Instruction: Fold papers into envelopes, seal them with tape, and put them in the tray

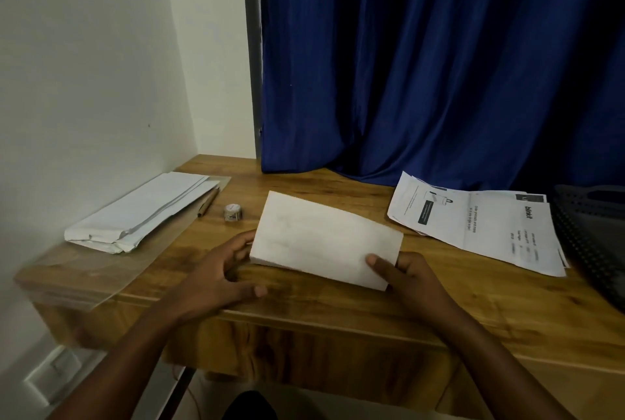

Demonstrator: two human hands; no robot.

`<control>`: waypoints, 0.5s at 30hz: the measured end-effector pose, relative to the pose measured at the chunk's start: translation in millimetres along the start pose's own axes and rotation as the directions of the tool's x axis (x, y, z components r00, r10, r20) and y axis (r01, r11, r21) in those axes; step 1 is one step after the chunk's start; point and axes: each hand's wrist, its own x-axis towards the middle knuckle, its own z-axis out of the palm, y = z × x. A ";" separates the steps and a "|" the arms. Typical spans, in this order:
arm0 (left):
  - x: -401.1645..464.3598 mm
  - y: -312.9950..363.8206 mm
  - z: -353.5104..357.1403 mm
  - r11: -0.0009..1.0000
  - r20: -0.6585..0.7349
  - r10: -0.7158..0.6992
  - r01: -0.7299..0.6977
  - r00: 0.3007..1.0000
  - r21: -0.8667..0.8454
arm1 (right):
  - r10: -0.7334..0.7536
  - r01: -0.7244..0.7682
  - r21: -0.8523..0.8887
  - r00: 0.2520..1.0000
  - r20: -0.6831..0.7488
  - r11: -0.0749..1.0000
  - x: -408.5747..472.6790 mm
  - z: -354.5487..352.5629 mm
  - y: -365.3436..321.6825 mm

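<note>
A white envelope [321, 237] is held just above the wooden table [338, 304], tilted toward me. My right hand [406, 279] pinches its near right corner, thumb on top. My left hand [220, 270] touches its left edge with curled fingers, thumb stretched along the table. A small roll of tape [233, 211] stands behind the left hand. Printed papers [480, 226] lie spread at the right. The dark mesh tray [595, 233] sits at the far right edge, partly cut off.
A stack of white envelopes [142, 213] lies at the left on a clear plastic sheet [84, 277], with a pen [208, 203] beside it. A white wall bounds the left; a blue curtain [422, 64] hangs behind the table.
</note>
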 end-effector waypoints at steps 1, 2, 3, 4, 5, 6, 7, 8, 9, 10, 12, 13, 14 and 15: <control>8.8 0.6 2.6 1.000 -0.031 -0.009 0.009 0.999 0.009 | 0.024 -0.023 0.050 0.999 -0.033 0.998 6.2 -1.6 -0.2; 18.2 1.9 5.6 1.000 -0.072 -0.015 0.015 0.997 0.000 | 0.050 -0.044 0.108 0.997 -0.053 0.993 12.7 -2.5 -1.2; 28.4 2.7 8.5 0.999 -0.118 -0.029 0.026 0.993 -0.022 | 0.074 -0.062 0.163 0.995 -0.072 0.985 20.5 -3.5 -0.6; 38.8 3.3 11.4 0.998 -0.157 -0.045 0.037 0.986 -0.056 | 0.090 -0.070 0.212 0.992 -0.090 0.975 28.4 -4.1 -0.9; 49.0 4.2 14.4 0.995 -0.195 -0.060 0.044 0.979 -0.087 | 0.096 -0.068 0.244 0.990 -0.105 0.967 37.3 -4.7 -1.1; 59.3 4.0 16.9 0.994 -0.231 -0.072 0.049 0.970 -0.102 | 0.095 -0.063 0.247 0.988 -0.118 0.967 47.3 -5.7 0.4; 68.7 4.7 19.2 0.993 -0.258 -0.074 0.048 0.963 -0.105 | 0.090 -0.061 0.219 0.988 -0.126 0.974 57.6 -6.5 2.8; 78.8 3.1 21.2 0.994 -0.280 -0.070 0.044 0.957 -0.098 | 0.083 -0.059 0.172 0.988 -0.134 0.983 67.6 -6.5 4.6; 88.0 1.2 23.1 0.995 -0.298 -0.067 0.042 0.952 -0.092 | 0.075 -0.059 0.119 0.988 -0.135 0.991 76.6 -5.6 5.0; 96.7 -1.0 24.7 0.995 -0.319 -0.071 0.046 0.945 -0.086 | 0.068 -0.060 0.069 0.989 -0.129 0.996 85.4 -4.1 5.3; 112.9 -5.9 26.5 0.992 -0.385 -0.100 0.065 0.917 -0.105 | 0.051 -0.050 0.014 0.994 -0.100 0.999 102.0 -0.7 6.5; 121.1 -8.4 25.9 0.991 -0.420 -0.120 0.081 0.900 -0.110 | 0.042 -0.041 0.013 0.995 -0.086 0.999 110.3 0.8 7.6; 128.6 -10.1 25.0 0.989 -0.447 -0.138 0.103 0.884 -0.102 | 0.037 -0.036 0.020 0.997 -0.074 0.999 118.0 2.1 8.4; 135.0 -10.3 24.1 0.988 -0.468 -0.152 0.126 0.871 -0.087 | 0.036 -0.034 0.024 0.997 -0.067 0.999 125.0 3.1 8.0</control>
